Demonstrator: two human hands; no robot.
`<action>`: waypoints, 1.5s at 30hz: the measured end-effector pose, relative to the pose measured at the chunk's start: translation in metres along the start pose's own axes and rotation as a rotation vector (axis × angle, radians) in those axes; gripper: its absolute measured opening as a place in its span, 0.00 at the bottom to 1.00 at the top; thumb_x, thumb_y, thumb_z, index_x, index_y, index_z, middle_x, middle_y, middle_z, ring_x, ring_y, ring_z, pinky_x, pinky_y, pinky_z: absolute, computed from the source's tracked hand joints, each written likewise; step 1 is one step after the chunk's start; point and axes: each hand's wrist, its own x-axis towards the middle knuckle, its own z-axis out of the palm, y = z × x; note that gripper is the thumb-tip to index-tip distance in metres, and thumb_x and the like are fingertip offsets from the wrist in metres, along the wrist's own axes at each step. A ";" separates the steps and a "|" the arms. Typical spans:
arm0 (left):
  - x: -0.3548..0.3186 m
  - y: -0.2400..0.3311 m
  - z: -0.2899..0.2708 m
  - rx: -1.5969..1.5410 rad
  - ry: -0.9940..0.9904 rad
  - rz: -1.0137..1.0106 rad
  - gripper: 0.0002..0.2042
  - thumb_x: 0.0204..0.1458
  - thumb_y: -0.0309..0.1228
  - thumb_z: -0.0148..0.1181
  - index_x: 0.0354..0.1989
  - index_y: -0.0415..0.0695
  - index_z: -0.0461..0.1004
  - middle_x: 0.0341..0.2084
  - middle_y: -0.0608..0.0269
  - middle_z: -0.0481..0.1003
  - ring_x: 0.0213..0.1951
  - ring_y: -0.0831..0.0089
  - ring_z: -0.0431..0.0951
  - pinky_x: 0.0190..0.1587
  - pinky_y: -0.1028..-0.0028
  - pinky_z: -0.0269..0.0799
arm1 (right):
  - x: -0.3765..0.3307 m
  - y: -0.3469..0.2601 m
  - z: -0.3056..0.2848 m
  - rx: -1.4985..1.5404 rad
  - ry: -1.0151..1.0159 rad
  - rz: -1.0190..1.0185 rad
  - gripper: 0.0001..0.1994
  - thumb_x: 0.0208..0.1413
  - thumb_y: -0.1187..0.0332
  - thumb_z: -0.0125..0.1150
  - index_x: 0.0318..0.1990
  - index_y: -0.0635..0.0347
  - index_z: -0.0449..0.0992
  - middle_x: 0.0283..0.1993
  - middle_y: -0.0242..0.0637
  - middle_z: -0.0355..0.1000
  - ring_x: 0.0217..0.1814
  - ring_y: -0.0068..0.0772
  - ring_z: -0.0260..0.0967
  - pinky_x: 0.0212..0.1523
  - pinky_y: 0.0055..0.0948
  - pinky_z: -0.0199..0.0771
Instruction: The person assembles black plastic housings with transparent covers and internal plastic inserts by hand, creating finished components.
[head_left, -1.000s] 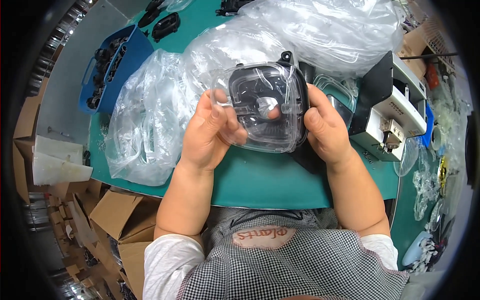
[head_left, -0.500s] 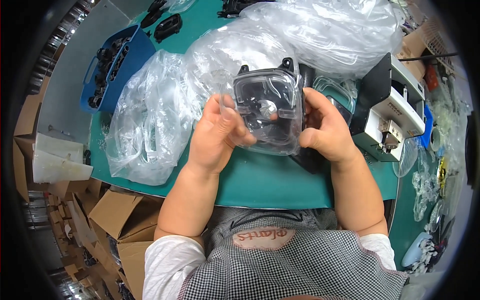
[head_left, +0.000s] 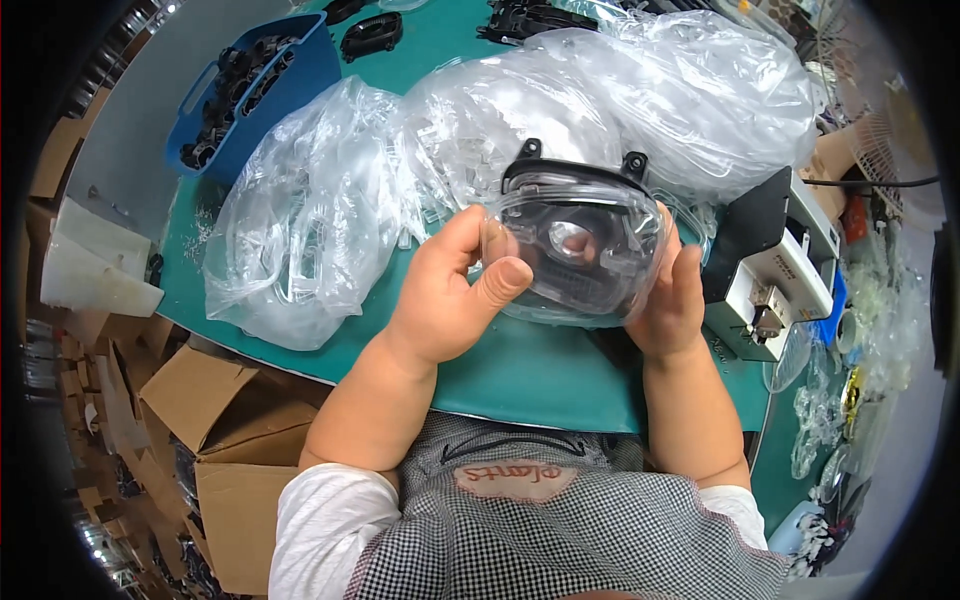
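Held up over the table is a headlight, with a clear rounded lens and a black back frame that has two mounting ears at its far edge. On its left side my left hand grips the clear rim, thumb in front and the other fingers partly behind it. My right hand supports the right side, its thumb raised along the edge and several fingers hidden behind the part. Just beyond the headlight lie bulging clear plastic bags of transparent parts.
A blue bin of small black parts stands at the far left of the green table. At the right sits a black and white machine. Black housings lie at the back; an open cardboard box stands below, left.
The headlight has shifted right and tilted, so its ears and rim edge show more. Both hands moved with it, and my right thumb has lifted from the front. The whole view has turned slightly.
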 end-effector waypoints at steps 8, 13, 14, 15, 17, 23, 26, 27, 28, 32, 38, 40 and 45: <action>0.005 0.009 -0.001 -0.300 -0.118 -0.180 0.23 0.60 0.42 0.58 0.55 0.37 0.65 0.21 0.69 0.67 0.23 0.79 0.66 0.29 0.79 0.63 | 0.002 0.002 -0.013 0.125 -0.111 0.021 0.29 0.68 0.49 0.41 0.62 0.68 0.58 0.45 0.47 0.72 0.44 0.35 0.72 0.47 0.31 0.73; 0.010 0.011 -0.012 -0.192 -0.164 -0.183 0.31 0.60 0.47 0.56 0.64 0.35 0.62 0.18 0.75 0.59 0.21 0.84 0.59 0.24 0.80 0.54 | 0.001 -0.003 -0.004 -0.017 -0.171 0.114 0.34 0.65 0.46 0.47 0.62 0.73 0.59 0.42 0.43 0.73 0.40 0.28 0.72 0.45 0.27 0.72; 0.011 0.013 -0.014 -0.176 -0.200 -0.195 0.33 0.59 0.46 0.59 0.65 0.35 0.61 0.19 0.77 0.59 0.21 0.86 0.57 0.24 0.82 0.52 | -0.003 -0.003 -0.005 -0.021 -0.132 0.165 0.31 0.66 0.50 0.49 0.61 0.73 0.61 0.43 0.42 0.74 0.41 0.28 0.72 0.46 0.26 0.73; 0.012 0.012 -0.015 -0.172 -0.196 -0.202 0.33 0.59 0.46 0.59 0.65 0.35 0.61 0.19 0.77 0.59 0.21 0.86 0.57 0.24 0.82 0.52 | -0.005 -0.002 -0.004 -0.012 -0.133 0.168 0.31 0.66 0.50 0.49 0.61 0.73 0.61 0.43 0.42 0.74 0.41 0.28 0.72 0.46 0.26 0.73; 0.012 0.008 -0.015 0.036 -0.175 -0.022 0.33 0.55 0.45 0.65 0.62 0.35 0.64 0.20 0.77 0.59 0.22 0.87 0.57 0.25 0.84 0.50 | -0.006 -0.003 0.000 -0.039 -0.107 0.264 0.26 0.67 0.55 0.49 0.61 0.72 0.63 0.45 0.42 0.74 0.43 0.28 0.72 0.46 0.26 0.73; 0.006 0.015 -0.005 0.002 -0.113 -0.129 0.26 0.48 0.36 0.73 0.52 0.40 0.67 0.21 0.78 0.62 0.25 0.88 0.59 0.28 0.84 0.55 | -0.009 -0.004 0.004 -0.212 -0.122 0.239 0.24 0.69 0.57 0.47 0.60 0.71 0.64 0.45 0.37 0.73 0.45 0.22 0.69 0.46 0.23 0.71; 0.005 0.009 -0.005 -0.007 -0.014 -0.088 0.25 0.48 0.35 0.73 0.49 0.41 0.66 0.21 0.78 0.63 0.25 0.88 0.59 0.28 0.84 0.55 | -0.010 -0.002 0.010 -0.302 -0.158 0.196 0.30 0.68 0.52 0.45 0.62 0.74 0.60 0.45 0.43 0.74 0.45 0.28 0.72 0.48 0.27 0.72; 0.006 0.010 -0.004 -0.007 -0.014 -0.089 0.25 0.48 0.35 0.73 0.49 0.41 0.66 0.21 0.78 0.63 0.25 0.88 0.59 0.28 0.84 0.55 | -0.012 -0.001 0.011 -0.284 -0.140 0.196 0.32 0.65 0.50 0.51 0.61 0.74 0.61 0.44 0.42 0.74 0.45 0.27 0.72 0.47 0.26 0.72; 0.006 0.013 -0.001 -0.072 -0.010 -0.129 0.25 0.48 0.35 0.73 0.49 0.40 0.66 0.22 0.77 0.64 0.25 0.88 0.61 0.29 0.85 0.57 | -0.012 0.000 0.012 -0.265 -0.121 0.195 0.34 0.62 0.47 0.56 0.60 0.73 0.62 0.43 0.41 0.74 0.44 0.27 0.72 0.47 0.26 0.73; 0.005 0.010 -0.006 -0.023 -0.049 -0.189 0.26 0.47 0.36 0.74 0.48 0.39 0.65 0.25 0.73 0.68 0.28 0.87 0.66 0.32 0.86 0.63 | -0.011 -0.003 0.007 -0.448 -0.098 0.257 0.41 0.41 0.51 0.78 0.56 0.71 0.65 0.42 0.37 0.74 0.42 0.25 0.73 0.45 0.25 0.74; 0.000 0.017 0.010 0.022 0.089 -0.132 0.27 0.46 0.37 0.75 0.47 0.39 0.65 0.28 0.70 0.69 0.26 0.86 0.66 0.31 0.84 0.64 | -0.013 -0.006 0.012 -0.560 -0.056 0.282 0.32 0.47 0.60 0.74 0.54 0.70 0.66 0.41 0.37 0.74 0.42 0.25 0.73 0.45 0.25 0.73; -0.003 0.013 0.011 0.138 0.114 -0.112 0.28 0.45 0.40 0.75 0.46 0.39 0.66 0.29 0.67 0.69 0.29 0.82 0.69 0.32 0.81 0.66 | -0.013 -0.004 0.017 -0.484 -0.017 0.276 0.30 0.48 0.61 0.72 0.53 0.70 0.66 0.41 0.38 0.74 0.42 0.26 0.73 0.45 0.25 0.73; 0.004 0.013 0.010 0.885 0.211 0.326 0.31 0.42 0.51 0.73 0.45 0.40 0.69 0.38 0.56 0.71 0.41 0.65 0.73 0.41 0.68 0.70 | -0.013 0.005 0.018 -0.328 0.050 0.234 0.21 0.52 0.68 0.68 0.49 0.68 0.70 0.41 0.33 0.73 0.42 0.20 0.69 0.45 0.23 0.70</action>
